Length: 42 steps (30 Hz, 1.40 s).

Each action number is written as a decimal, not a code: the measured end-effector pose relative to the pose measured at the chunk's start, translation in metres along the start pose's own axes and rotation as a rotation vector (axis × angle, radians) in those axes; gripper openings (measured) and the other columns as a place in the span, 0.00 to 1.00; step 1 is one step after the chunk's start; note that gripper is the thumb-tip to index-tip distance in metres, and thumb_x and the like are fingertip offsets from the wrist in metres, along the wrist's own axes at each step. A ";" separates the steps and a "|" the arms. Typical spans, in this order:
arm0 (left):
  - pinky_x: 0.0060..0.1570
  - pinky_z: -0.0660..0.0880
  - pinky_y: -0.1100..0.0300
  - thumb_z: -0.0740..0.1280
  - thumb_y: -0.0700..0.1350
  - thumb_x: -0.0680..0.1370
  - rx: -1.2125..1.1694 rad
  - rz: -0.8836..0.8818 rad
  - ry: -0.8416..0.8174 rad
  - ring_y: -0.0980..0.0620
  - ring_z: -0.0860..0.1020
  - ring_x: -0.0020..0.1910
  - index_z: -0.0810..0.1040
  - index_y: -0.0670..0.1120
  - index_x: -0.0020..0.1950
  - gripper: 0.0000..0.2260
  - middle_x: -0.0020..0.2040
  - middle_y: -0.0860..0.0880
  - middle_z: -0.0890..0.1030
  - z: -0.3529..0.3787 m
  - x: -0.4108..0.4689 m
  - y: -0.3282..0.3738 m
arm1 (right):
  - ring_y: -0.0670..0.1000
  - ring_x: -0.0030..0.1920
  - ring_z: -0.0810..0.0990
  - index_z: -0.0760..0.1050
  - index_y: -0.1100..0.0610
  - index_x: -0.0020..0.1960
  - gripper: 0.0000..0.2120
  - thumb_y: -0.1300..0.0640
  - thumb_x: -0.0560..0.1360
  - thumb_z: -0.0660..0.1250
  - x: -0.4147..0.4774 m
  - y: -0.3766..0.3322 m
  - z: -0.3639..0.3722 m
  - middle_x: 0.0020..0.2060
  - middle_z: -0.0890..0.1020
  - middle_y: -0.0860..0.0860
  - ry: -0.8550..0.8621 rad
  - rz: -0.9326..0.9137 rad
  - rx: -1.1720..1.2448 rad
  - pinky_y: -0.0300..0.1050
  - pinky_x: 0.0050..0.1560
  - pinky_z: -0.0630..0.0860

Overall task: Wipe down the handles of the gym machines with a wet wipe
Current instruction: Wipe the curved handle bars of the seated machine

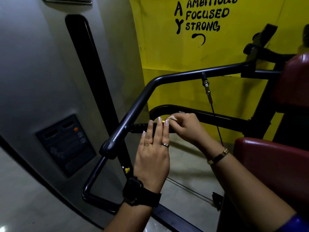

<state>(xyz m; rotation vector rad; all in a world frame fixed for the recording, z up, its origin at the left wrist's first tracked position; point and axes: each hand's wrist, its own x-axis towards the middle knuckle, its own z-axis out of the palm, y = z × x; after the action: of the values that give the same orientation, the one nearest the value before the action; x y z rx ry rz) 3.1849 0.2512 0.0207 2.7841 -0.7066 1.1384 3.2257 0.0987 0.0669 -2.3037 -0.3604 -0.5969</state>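
Observation:
A black ribbed handle (138,128) sticks out sideways from the machine's curved black arm bar (133,111). My left hand (153,154) lies flat over that handle with straight fingers, hiding its right part. My right hand (187,127) sits just right of it, at the handle's far end, pinching a small crumpled white wet wipe (172,117) between thumb and fingertips. Most of the wipe is hidden by my fingers.
A grey weight-stack cover with a black slot and instruction label (66,144) stands on the left. Red seat pads (274,163) are at the right. A cable with a metal fitting (208,91) hangs behind my hands. A yellow wall with black lettering (205,15) is beyond.

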 end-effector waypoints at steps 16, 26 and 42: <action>0.73 0.59 0.50 0.51 0.42 0.79 0.053 -0.003 0.008 0.43 0.57 0.77 0.56 0.41 0.78 0.27 0.78 0.42 0.59 0.002 -0.001 -0.001 | 0.55 0.77 0.54 0.54 0.56 0.78 0.31 0.54 0.77 0.59 -0.050 0.020 0.074 0.77 0.58 0.54 0.218 -0.404 -1.158 0.61 0.74 0.36; 0.73 0.57 0.50 0.51 0.43 0.79 0.054 0.004 0.026 0.43 0.57 0.77 0.58 0.42 0.78 0.26 0.77 0.42 0.61 0.003 0.000 -0.001 | 0.54 0.78 0.47 0.56 0.54 0.78 0.32 0.50 0.77 0.62 -0.053 0.024 0.088 0.77 0.58 0.52 0.336 -0.245 -1.185 0.65 0.70 0.31; 0.72 0.55 0.51 0.51 0.40 0.77 0.054 0.018 0.018 0.42 0.57 0.76 0.59 0.41 0.77 0.27 0.77 0.41 0.62 0.001 0.001 -0.002 | 0.56 0.71 0.65 0.68 0.55 0.72 0.25 0.51 0.76 0.64 -0.039 0.014 0.057 0.65 0.74 0.53 0.408 -0.082 -1.107 0.68 0.70 0.33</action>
<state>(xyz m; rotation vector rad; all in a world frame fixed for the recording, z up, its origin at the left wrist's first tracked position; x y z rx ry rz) 3.1871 0.2521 0.0207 2.8130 -0.7118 1.2018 3.2165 0.1260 0.0030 -3.0616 0.1364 -1.5698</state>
